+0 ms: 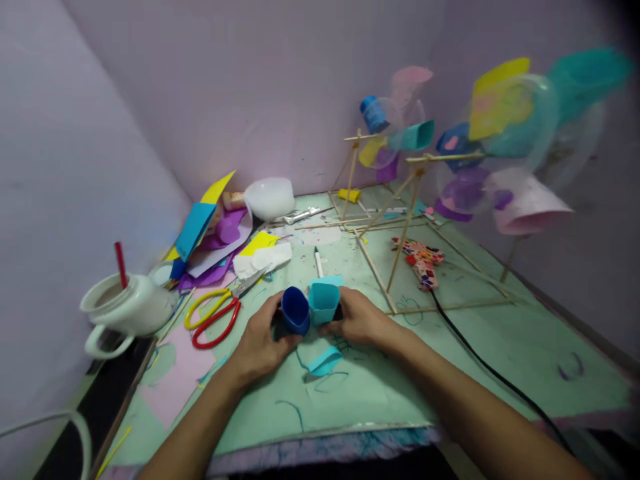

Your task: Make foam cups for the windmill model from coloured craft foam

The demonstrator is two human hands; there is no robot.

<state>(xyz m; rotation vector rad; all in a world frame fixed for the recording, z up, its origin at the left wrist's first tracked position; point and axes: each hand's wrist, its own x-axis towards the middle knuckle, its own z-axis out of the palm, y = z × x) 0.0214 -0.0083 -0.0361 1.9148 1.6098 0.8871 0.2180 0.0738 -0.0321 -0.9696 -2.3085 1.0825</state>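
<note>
My left hand is wrapped round a dark blue paper cup, its opening tilted toward me. Close beside it, my right hand grips a turquoise paper cup from its right side. The two cups stand side by side, nearly touching, just above the table. Below them lies a curled turquoise paper scrap. Behind the cups is a white pen or marker with a dark tip. Scissors with one yellow and one red handle loop lie to the left of my left hand.
Stick frames carrying wheels of coloured paper cups stand at the right. A patterned hot glue gun lies there, its black cord running forward. Coloured paper, a white bottle and a white mug are at the left.
</note>
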